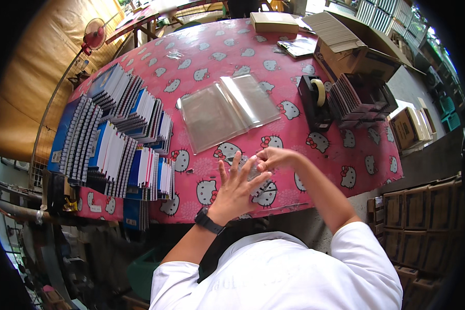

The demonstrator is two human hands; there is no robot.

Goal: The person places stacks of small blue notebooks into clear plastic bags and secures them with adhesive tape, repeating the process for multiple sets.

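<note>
My left hand, with a dark watch on its wrist, lies with fingers spread over a small see-through, greyish item near the table's front edge. Dark marks like a spiral binding run along that item, but the hand hides most of it. Beside it my right hand is closed in a pinch at the item's far end; what the fingertips hold is too small to tell. Just beyond both hands, clear plastic covers lie flat in an overlapping stack.
Stacks of spiral notebooks fill the left of the pink patterned table. At right stand a black tape dispenser and small spiral-bound pads. Behind them is an open cardboard box; a flat box lies at the far edge.
</note>
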